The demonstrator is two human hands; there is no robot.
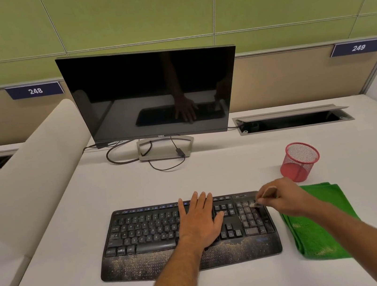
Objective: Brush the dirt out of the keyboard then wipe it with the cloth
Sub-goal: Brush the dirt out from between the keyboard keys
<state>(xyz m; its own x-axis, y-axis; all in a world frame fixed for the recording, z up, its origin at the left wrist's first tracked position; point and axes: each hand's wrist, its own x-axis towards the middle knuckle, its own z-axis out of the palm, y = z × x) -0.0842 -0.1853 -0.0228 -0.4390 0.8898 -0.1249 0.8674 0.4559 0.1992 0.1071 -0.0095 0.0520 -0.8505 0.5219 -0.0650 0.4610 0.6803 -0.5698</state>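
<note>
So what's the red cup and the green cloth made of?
The red pen cup looks like painted wire mesh: you can see through its tiny holes. The green cloth seems soft, fuzzy fabric, maybe microfibre, lying folded with a nubby surface.

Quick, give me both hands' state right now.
Left hand: open, flat on the keyboard.
Right hand: gripping the brush over the number pad.

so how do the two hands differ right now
The left hand lies flat and open across the middle keys of the keyboard, holding nothing; the right hand is curled in a pinching grip on a small brush, working over the number pad. Both are bare and over the same keyboard.
</note>
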